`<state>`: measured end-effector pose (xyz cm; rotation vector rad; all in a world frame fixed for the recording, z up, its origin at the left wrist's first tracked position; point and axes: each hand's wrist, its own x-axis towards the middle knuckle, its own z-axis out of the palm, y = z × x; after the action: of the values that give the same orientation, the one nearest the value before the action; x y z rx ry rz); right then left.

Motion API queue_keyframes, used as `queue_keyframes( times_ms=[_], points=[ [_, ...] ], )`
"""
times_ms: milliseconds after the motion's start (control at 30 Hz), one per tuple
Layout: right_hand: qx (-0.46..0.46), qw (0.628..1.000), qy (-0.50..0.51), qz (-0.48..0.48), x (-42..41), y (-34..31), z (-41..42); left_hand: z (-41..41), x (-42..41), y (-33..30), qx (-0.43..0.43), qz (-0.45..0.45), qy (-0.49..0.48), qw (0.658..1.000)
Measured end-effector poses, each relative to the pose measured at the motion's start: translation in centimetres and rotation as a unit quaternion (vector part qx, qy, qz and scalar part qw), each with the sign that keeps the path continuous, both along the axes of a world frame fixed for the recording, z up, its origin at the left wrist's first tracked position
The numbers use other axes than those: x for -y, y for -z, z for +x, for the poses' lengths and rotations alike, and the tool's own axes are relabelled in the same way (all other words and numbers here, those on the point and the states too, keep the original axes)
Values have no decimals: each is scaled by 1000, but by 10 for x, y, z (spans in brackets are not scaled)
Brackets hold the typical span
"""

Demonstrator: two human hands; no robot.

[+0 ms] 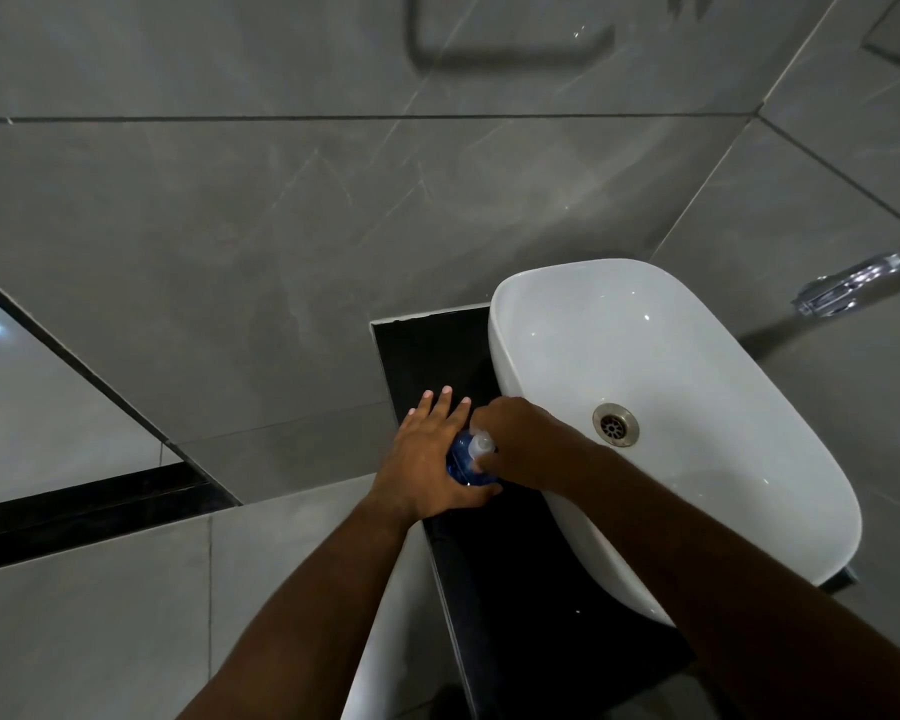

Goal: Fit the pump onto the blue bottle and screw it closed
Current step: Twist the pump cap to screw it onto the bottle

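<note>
left hand [427,457] steadies blue bottle [461,466], fingers spread | right hand [515,441] fingers seemingly grasping pump [480,443] | tabletop [437,350], beside sink [697,366]

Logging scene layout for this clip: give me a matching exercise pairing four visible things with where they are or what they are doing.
Things:
1. blue bottle
2. pump
3. basin
4. tap

Places or states:
A. comes out of the wall at the far right
B. sits on the black counter, drain showing
C. under the right hand, on top of the bottle
D. braced by the left hand

Pairs: 1-D, 2-C, 3-B, 4-A
</note>
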<state>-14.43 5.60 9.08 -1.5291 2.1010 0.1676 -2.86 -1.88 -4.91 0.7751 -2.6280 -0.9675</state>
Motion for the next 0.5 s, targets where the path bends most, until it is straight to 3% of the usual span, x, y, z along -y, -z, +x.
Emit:
queue_keyframes(
  times_ms=[333, 500],
  points=[
    [-2, 997, 70, -44, 0, 5, 7, -2, 0, 1, 8, -20, 4, 1000],
    [17, 999, 40, -25, -4, -4, 0, -3, -2, -1, -12, 2, -5, 1000]
  ],
)
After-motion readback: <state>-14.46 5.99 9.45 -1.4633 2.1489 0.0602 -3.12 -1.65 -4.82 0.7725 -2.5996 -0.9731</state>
